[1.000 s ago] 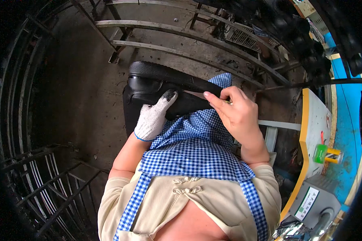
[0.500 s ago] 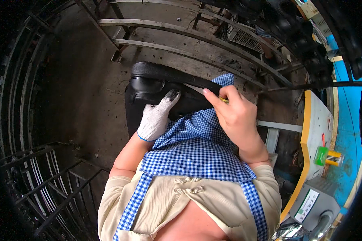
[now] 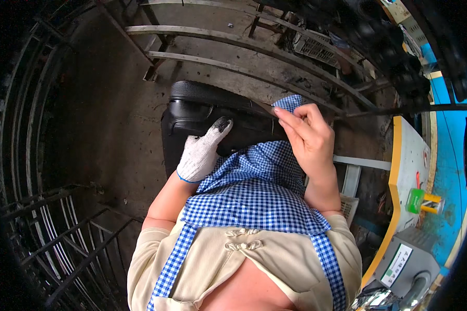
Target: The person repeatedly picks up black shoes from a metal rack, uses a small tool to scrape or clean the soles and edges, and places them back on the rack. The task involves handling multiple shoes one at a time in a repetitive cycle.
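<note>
A black case [image 3: 187, 108] with a textured, rounded top edge and a smooth moulded panel lies across my lap against the blue-and-white checked apron [image 3: 249, 192]. My left hand [image 3: 201, 153], in a white knitted glove with a blackened fingertip, grips its near side; one digit presses on the front panel, while the other fingers are mostly hidden. Bare and pinched closed, my right hand [image 3: 311, 137] is at the right end of the case's upper edge. From its fingertips a thin, pointed, blade-like tool [image 3: 264, 107] extends left along that edge; its handle is hidden.
Metal rails [image 3: 207, 59] cross beyond the case, and a dark metal rack [image 3: 78, 243] stands at lower left. To the right are a yellow-edged white table [image 3: 404, 171], a grey machine box [image 3: 407, 259] and a green-and-yellow container [image 3: 416, 201]. A plastic crate [image 3: 316, 49] sits farther off.
My right hand has shifted slightly up and right, and the tool's tip has moved toward the case's upper edge. A yellow part seen in that hand before is now hidden. My left hand stays put.
</note>
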A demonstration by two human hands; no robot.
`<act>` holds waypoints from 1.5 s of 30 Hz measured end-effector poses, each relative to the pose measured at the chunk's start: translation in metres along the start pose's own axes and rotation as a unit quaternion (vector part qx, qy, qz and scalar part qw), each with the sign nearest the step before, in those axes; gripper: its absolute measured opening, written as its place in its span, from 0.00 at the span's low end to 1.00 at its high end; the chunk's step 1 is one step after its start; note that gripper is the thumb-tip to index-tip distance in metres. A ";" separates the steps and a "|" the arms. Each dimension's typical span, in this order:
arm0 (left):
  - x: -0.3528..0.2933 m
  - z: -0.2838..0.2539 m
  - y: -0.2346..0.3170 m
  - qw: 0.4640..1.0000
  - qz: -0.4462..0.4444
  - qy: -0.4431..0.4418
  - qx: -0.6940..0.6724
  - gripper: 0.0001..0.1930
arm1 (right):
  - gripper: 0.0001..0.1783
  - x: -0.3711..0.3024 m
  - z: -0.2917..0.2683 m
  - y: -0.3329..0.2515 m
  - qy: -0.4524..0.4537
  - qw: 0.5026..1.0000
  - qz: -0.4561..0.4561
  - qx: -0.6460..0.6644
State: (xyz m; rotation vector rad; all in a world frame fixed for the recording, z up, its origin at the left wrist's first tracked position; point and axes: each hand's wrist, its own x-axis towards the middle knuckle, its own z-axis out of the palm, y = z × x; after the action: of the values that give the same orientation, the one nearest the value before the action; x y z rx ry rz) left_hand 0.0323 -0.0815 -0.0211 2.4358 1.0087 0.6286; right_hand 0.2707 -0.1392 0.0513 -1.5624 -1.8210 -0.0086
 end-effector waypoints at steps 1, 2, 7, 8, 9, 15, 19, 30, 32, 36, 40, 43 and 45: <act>0.001 -0.002 0.001 1.000 -0.006 0.001 0.000 0.36 | 0.16 -0.003 -0.004 0.000 -0.016 1.000 -0.007 -0.011; 0.001 -0.003 0.002 1.000 -0.012 0.001 0.000 0.36 | 0.16 -0.004 -0.008 -0.001 -0.033 0.999 -0.014 -0.023; 0.000 0.002 0.000 0.999 0.015 0.008 0.027 0.34 | 0.18 -0.004 -0.012 -0.014 -0.077 0.993 -0.033 -0.085; -0.001 0.003 0.000 0.998 0.021 0.009 0.050 0.33 | 0.19 -0.003 -0.009 -0.015 -0.078 0.992 -0.041 -0.094; 0.000 0.004 0.000 1.000 0.009 0.017 0.017 0.33 | 0.19 -0.001 -0.006 -0.017 -0.079 0.990 -0.048 -0.104; 0.002 0.001 0.000 0.996 -0.002 0.013 -0.087 0.33 | 0.20 0.004 0.022 -0.015 -0.031 0.990 -0.086 -0.106; 0.002 0.015 0.008 0.921 -0.086 0.024 -0.379 0.33 | 0.18 0.005 0.020 -0.016 -0.011 0.996 -0.044 -0.077; 0.001 0.002 -0.004 0.996 0.006 0.056 -0.069 0.33 | 0.39 -0.028 -0.013 0.041 0.001 0.983 0.127 0.130; 0.004 0.003 -0.002 0.989 -0.030 0.060 -0.130 0.29 | 0.41 -0.036 -0.009 0.049 -0.004 0.978 0.120 0.169; 0.012 0.014 -0.003 0.870 -0.152 0.038 -0.468 0.20 | 0.38 -0.040 -0.006 0.051 0.026 0.979 0.089 0.183; 0.025 -0.013 0.019 0.846 -0.237 -0.142 -0.456 0.25 | 0.33 -0.033 0.003 0.055 0.110 0.951 0.143 0.252; 0.011 -0.019 0.028 0.881 -0.321 -0.216 -0.271 0.25 | 0.35 -0.011 0.026 0.047 0.118 0.930 0.143 0.318; 0.023 0.000 0.019 0.858 -0.343 -0.176 -0.339 0.23 | 0.37 -0.017 0.036 0.060 0.118 0.914 0.191 0.338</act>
State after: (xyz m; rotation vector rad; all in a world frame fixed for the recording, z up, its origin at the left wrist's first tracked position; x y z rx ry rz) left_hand 0.0573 -0.0771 -0.0050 1.3695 1.1445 0.2063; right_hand 0.3036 -0.1220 -0.0100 -1.3040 -1.1232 0.5368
